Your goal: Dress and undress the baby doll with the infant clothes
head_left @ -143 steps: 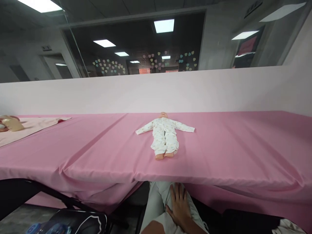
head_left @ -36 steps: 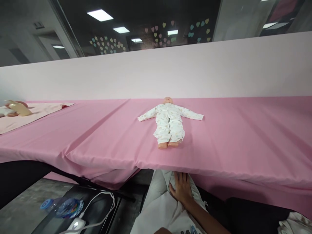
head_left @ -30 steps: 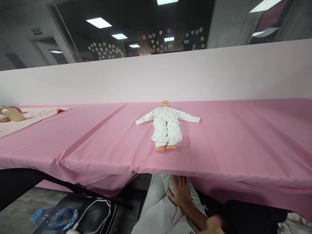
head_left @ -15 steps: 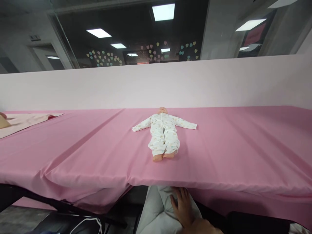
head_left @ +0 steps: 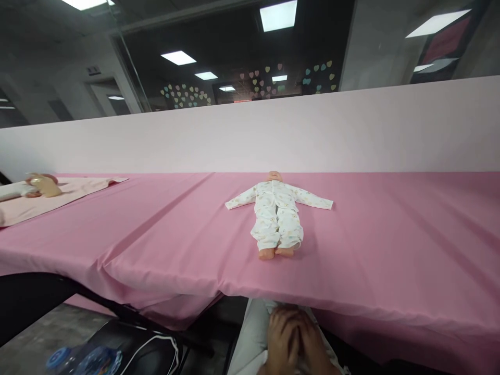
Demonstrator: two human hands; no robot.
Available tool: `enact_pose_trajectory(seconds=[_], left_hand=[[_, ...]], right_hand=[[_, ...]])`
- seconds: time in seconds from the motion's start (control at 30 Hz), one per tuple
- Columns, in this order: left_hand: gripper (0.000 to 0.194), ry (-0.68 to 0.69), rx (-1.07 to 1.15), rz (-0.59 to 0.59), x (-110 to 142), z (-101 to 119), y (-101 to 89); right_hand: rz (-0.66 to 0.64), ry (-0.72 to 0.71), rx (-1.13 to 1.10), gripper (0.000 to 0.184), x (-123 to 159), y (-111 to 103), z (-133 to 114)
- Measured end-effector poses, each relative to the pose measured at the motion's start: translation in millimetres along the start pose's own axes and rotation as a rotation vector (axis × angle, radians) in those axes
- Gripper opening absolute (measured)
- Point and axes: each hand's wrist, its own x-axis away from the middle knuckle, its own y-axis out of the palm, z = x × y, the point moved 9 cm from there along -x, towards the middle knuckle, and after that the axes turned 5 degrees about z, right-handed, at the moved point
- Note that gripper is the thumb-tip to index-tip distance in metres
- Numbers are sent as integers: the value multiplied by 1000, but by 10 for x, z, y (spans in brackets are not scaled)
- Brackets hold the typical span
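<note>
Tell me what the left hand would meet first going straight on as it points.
The left hand would probably meet the near edge of the pink cloth first; depth is unclear, so it might pass underneath instead.

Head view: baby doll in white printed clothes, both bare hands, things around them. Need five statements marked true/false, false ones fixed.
1. The baby doll in white printed clothes lies on the smooth pink tablecloth, feet toward the camera wearer. True.
2. Its sleeves are folded over its chest. False: they spread out to both sides.
3. The bare left hand and bare right hand are together over the pale trousers. True.
4. The left hand touches the doll. False: it is against the right hand, apart from the doll.
5. The clear plastic bottle with a blue cap stands upright on the tablecloth. False: it lies on its side, below table level, at lower left.
</note>
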Motion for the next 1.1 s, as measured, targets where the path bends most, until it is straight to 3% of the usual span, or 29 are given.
enact_pose_trajectory(seconds=[0.1,0.2,0.3,0.43,0.57,0.7,0.83,1.1], left_hand=[[28,-250,-49,138,1,-274,-279],[22,-291,-87,110,-43,-300,-233],[19,-243,-137,91,-75,-248,-168],[21,-229,-225,152,-61,-254,-218],[23,-279,-235,164,-47,-319,-246],[21,-324,-163,130,-52,-373,-218],[20,-326,-111,135,-46,-371,-218],[27,-319,-17,102,-33,-367,-198]], right_hand=[[99,-172,121,33,-19,-128,-124],[153,-310,251,36,-33,-244,-228],[109,-237,279,32,-80,-305,-166],[117,-130,256,33,-116,-361,-100],[122,-213,277,34,-108,-328,-176],[-6,-322,330,41,-91,-205,-220],[-166,-332,359,38,-113,-100,-162],[-458,-303,188,39,-153,-75,-189]])
